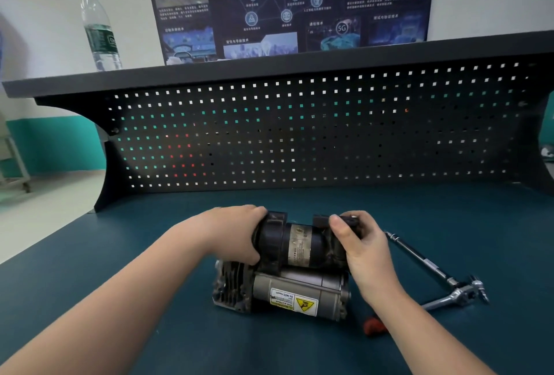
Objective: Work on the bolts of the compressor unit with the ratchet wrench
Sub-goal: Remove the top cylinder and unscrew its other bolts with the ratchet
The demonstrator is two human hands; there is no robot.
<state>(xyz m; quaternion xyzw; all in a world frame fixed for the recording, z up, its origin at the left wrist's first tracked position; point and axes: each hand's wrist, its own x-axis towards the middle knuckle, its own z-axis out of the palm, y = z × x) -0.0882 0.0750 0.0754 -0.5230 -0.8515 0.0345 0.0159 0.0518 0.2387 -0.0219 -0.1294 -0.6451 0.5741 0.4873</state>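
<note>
Bench: dark teal worktop (150,329) with a black pegboard (299,134) rising behind the compressor unit; a poster hangs on the wall above it.
Compressor unit: the compressor unit (287,272) lies on its side mid-bench, black cylinder on top, grey motor with a yellow warning label toward the person.
Left hand: the left hand (236,233) is wrapped round the left end of the unit's black cylinder, fingers curled over it.
Right hand: the right hand (359,245) grips the right end of the same cylinder, thumb on top.
Ratchet wrench: the ratchet wrench (449,295) lies on the bench right of the unit, untouched, with a long extension bar (419,257) beside it.
Red item: a small red thing (374,325) lies near the unit's front right corner; what it is I cannot tell.
Progress: early, by my reading; the unit is only being positioned, no bolt shows as loosened or removed, and the wrench work is all left to do.
Shelf: a water bottle (100,29) stands on the ledge above the pegboard, far left of the unit.
</note>
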